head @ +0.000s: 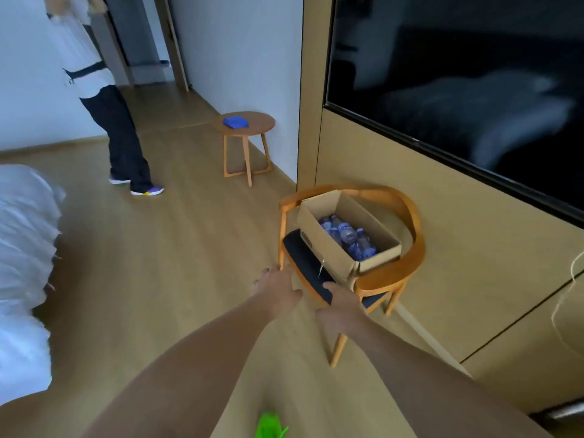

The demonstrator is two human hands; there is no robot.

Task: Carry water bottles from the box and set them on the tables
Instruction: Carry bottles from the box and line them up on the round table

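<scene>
Reaching toward cardboard box on chair | water bottles inside | left hand, right hand apart, fingers relaxed, empty | lifting bottles by the body, clearing box walls

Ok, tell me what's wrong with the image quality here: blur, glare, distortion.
Head view: wide-angle bending bows the wall panels and floor lines near the edges; motion blur softens the water bottles in the box and both the left hand and the right hand; the dark screen mirrors a bed; lighting is dim and flat, with weak shadows.
</scene>
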